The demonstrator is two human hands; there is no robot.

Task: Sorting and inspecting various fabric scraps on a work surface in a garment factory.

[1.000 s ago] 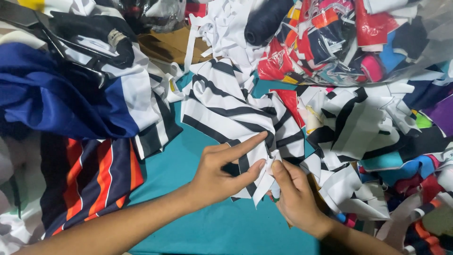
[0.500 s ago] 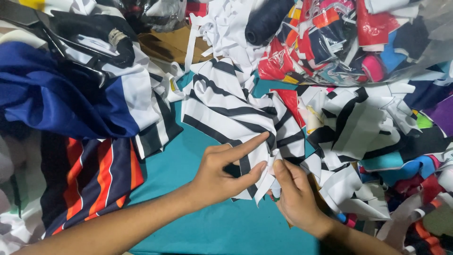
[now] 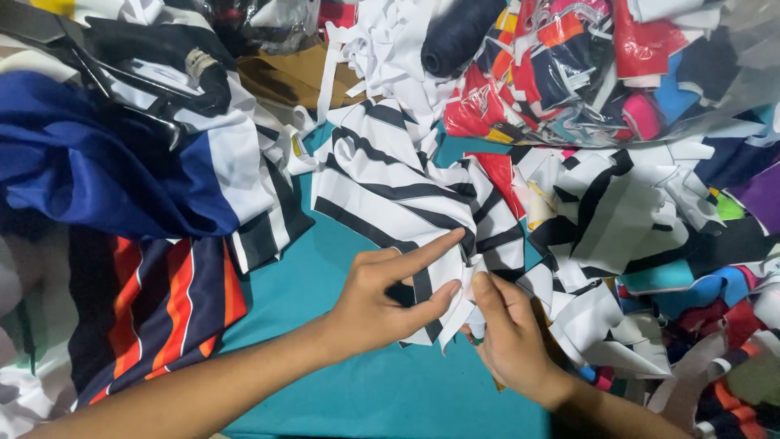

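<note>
White cloth piece w/ black stripes (image 3: 390,191) lies on the teal fabric sheet (image 3: 357,382), mid-pile. Left hand (image 3: 382,297) pinches its lower edge betw. thumb & bent fingers, index finger pointing out over the stripes. Right hand (image 3: 508,333) just beside, fingers closed on the same edge. Left of the striped piece: blue-and-white folded garment (image 3: 122,171), below that navy cloth w/ orange-red stripes (image 3: 154,309). Above it, dark navy fabric roll (image 3: 459,32); to the right, mixed scraps.
</note>
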